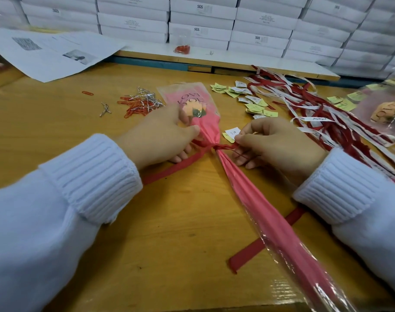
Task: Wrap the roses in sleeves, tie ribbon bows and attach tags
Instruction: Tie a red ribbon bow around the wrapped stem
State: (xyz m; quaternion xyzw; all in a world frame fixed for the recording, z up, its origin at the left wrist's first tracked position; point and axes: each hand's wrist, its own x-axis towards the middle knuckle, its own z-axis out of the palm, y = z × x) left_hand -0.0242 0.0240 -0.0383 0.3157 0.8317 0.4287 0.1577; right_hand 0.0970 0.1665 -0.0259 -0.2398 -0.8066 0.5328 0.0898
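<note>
1. Pink sleeve (248,190) lies diagonally on the wooden table (169,221), with the rose (195,109) at the far end. Risk: the gathered film springs open if the grip eases.
2. Left hand (156,136) grips the sleeve below the bloom; squeezing may crush it.
3. Right hand (279,143) pinches the red ribbon (255,246) beside the knot; an uneven pull probably loosens it.
4. Tag (233,132) lies beside the fingers and may get missed.
</note>
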